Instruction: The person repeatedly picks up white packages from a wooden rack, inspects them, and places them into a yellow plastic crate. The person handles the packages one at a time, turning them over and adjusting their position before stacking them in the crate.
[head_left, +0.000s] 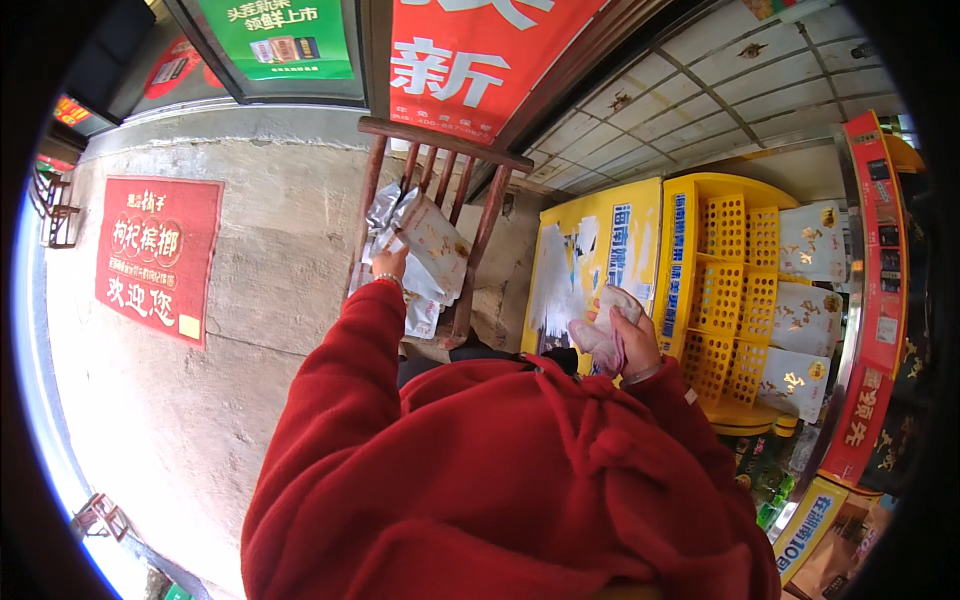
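My left hand (390, 264) reaches over a pile of white and silver foil packets (433, 251) lying on the seat of a dark wooden chair (480, 247). Its fingers touch the pile, but whether they grip a packet is unclear. A crumpled pale pink and white cloth (600, 337) is held in my right hand (639, 341), close in front of my body. Under that cloth and hand stands the yellow side panel (562, 214) of a display stand, its printed surface partly torn away.
Right of me, yellow perforated trays (721, 296) stand beside several upright white packets (804, 319). A red mat (161, 259) with writing lies on the concrete floor (277, 195) to the left. Beyond the chair hangs a red poster (472, 75). A tiled surface (637, 112) runs behind the stand.
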